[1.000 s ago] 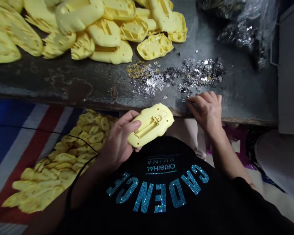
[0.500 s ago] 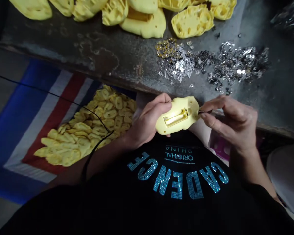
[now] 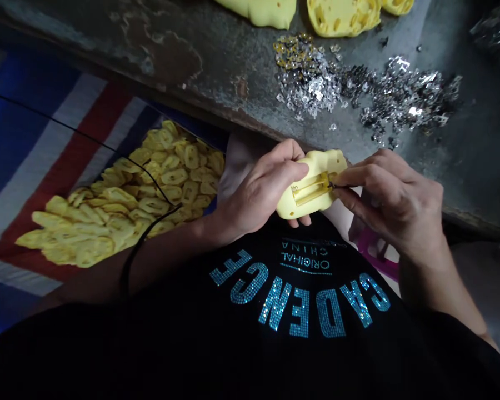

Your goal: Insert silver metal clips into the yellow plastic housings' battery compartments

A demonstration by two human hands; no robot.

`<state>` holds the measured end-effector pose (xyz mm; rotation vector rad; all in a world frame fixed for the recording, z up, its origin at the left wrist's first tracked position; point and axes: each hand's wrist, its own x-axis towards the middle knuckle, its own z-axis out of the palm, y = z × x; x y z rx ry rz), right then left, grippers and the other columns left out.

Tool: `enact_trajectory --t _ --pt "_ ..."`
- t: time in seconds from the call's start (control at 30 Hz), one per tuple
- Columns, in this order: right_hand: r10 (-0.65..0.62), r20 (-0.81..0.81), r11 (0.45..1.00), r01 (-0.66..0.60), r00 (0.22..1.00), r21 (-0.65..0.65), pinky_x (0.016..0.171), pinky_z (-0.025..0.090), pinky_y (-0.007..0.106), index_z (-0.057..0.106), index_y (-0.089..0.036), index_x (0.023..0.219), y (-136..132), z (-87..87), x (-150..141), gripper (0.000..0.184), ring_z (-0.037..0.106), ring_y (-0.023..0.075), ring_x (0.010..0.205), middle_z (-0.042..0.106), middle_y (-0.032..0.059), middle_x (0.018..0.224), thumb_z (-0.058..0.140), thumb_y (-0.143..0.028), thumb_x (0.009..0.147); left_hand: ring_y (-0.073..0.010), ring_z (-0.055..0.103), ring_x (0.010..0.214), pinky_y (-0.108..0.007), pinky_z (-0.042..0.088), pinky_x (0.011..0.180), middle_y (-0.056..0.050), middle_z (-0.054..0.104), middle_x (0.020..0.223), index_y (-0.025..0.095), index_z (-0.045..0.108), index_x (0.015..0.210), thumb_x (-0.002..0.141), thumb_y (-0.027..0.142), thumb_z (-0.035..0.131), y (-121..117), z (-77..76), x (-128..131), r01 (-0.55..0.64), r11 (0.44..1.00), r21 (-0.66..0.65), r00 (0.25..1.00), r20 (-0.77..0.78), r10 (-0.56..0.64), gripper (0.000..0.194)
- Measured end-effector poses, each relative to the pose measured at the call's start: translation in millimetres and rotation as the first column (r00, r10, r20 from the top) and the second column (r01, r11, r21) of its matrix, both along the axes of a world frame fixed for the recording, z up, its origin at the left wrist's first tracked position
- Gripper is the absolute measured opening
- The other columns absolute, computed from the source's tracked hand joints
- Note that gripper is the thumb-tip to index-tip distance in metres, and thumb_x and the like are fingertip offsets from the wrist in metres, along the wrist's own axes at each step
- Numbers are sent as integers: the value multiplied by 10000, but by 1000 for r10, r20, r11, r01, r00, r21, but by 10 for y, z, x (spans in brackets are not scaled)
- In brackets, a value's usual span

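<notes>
My left hand [image 3: 266,186] is closed round the left end of a yellow plastic shell [image 3: 289,206], thumb on top and fingertips showing below. A rectangular battery compartment [image 3: 310,193] is sunk in the shell's upper face. Thumb and forefinger of my right hand [image 3: 383,194] pinch a small dark metal piece, probably a battery contact, at the compartment's right end. The fingertips hide most of that piece. Loose small metal contacts [image 3: 316,89] lie heaped on the bench beyond my hands, silver with some gold-coloured ones.
More yellow shells [image 3: 344,16] lie on the dark, worn bench [image 3: 229,66] at the far side. Below left, a striped sack [image 3: 79,150] holds a pile of yellow shells [image 3: 120,211]. A black cord [image 3: 150,230] crosses my left forearm. Something magenta [image 3: 373,244] is under the bench edge.
My right hand has brought the small metal piece leftward, from beside the shell's right edge to the battery compartment's end. The view has shifted, and the bench things sit higher in it.
</notes>
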<state>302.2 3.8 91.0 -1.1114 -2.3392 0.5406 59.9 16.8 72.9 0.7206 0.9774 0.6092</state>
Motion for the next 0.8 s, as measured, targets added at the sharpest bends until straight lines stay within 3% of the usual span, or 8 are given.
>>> enact_trajectory --t 0.3,0.5,0.67,0.8 --pt "-13 222 984 -26 975 174 736 597 418 718 -267 1112 -70 102 -124 142 680 239 825 777 36 915 704 -125 1121 -204 769 498 -244 522 367 39 715 707 241 506 989 1116 340 627 -36 -94 -26 17 998 60 999 33 -19 201" --pt "-7 300 977 -57 954 206 757 615 454 735 -216 1227 -128 122 -172 138 710 275 881 813 75 1010 702 -134 1121 -190 769 482 -222 535 348 56 705 718 240 522 969 1100 330 638 -36 -159 -23 -11 995 96 999 47 6 196" --pt "-67 93 994 58 993 98 811 647 463 788 -305 1316 -189 91 -134 298 763 270 910 852 53 1102 755 -124 1082 -215 768 477 -246 526 328 47 702 701 252 499 963 1078 309 605 -12 -200 -25 -13 997 73 998 67 8 167" --pt "-237 -148 971 232 960 -50 832 661 470 827 -340 1240 -175 -56 -41 206 780 264 937 843 26 1075 839 -242 1059 -208 766 497 -253 511 329 24 722 774 263 481 976 1079 340 616 -33 -187 -18 2 995 104 999 49 -7 187"
